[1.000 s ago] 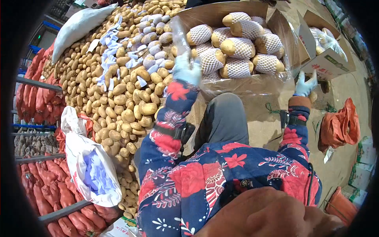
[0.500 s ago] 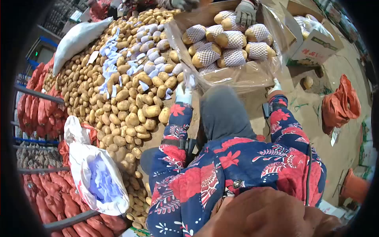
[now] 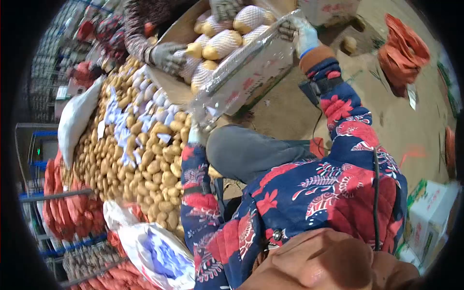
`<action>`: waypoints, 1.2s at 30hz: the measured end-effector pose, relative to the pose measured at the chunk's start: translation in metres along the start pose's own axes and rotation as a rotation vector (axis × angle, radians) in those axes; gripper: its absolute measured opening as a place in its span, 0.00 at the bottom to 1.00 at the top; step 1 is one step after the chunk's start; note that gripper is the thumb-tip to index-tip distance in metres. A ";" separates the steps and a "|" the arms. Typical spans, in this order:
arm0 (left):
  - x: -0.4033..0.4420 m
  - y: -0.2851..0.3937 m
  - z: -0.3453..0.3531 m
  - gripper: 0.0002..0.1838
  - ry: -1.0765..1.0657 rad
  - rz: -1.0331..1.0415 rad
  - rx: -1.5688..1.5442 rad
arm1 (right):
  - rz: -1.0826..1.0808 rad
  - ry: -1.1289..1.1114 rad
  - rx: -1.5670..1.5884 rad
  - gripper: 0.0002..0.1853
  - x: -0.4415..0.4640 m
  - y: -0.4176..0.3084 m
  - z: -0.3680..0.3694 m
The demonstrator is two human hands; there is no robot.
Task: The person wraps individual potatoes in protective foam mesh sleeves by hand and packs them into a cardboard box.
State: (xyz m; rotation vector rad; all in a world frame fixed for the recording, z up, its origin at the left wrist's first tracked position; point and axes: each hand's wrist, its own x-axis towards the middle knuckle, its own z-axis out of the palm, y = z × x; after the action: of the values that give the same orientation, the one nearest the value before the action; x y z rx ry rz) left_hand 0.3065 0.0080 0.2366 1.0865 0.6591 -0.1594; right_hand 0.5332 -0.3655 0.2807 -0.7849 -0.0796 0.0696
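Observation:
A cardboard box (image 3: 263, 72) lined with clear plastic holds several potatoes (image 3: 223, 44) in white foam nets. My left hand (image 3: 197, 131), in a pale glove, grips the box's near left corner, its fingers partly hidden by the plastic. At the right corner, my right hand (image 3: 302, 35) is closed over the rim, also gloved. The box sits at a slant, its printed near wall facing me. Another person's grey-gloved hands touch the contents: one hand (image 3: 169, 58) at the left side, the other hand (image 3: 226, 7) on top of the netted potatoes.
A big heap of loose potatoes (image 3: 150, 169) lies to the left, with foam nets (image 3: 116, 113) scattered over it. A white sack (image 3: 162, 256) of nets stands nearby. Red net bags (image 3: 72, 208) fill a rack at left. An orange bag (image 3: 401, 55) and carton (image 3: 430, 217) are at right.
The box has turned and tilted, so its printed near wall now shows. My right hand has moved up with its corner. The other person's hand has come to the box's left side. My view has shifted.

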 end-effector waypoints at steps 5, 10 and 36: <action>-0.017 0.013 0.031 0.25 -0.077 0.128 -0.132 | -0.342 0.128 -0.244 0.13 0.014 -0.009 0.037; -0.002 -0.002 0.028 0.18 -0.108 0.321 -0.215 | -0.439 0.673 -0.273 0.23 0.003 0.045 -0.021; -0.135 0.117 0.167 0.10 -0.467 0.944 0.271 | -0.369 -0.964 -1.638 0.33 -0.052 0.054 0.160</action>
State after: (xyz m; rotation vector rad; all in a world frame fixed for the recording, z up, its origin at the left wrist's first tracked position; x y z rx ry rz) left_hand 0.3188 -0.1058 0.4530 1.4544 -0.3356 0.3186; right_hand 0.4639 -0.2194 0.3531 -2.2907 -1.3205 0.0114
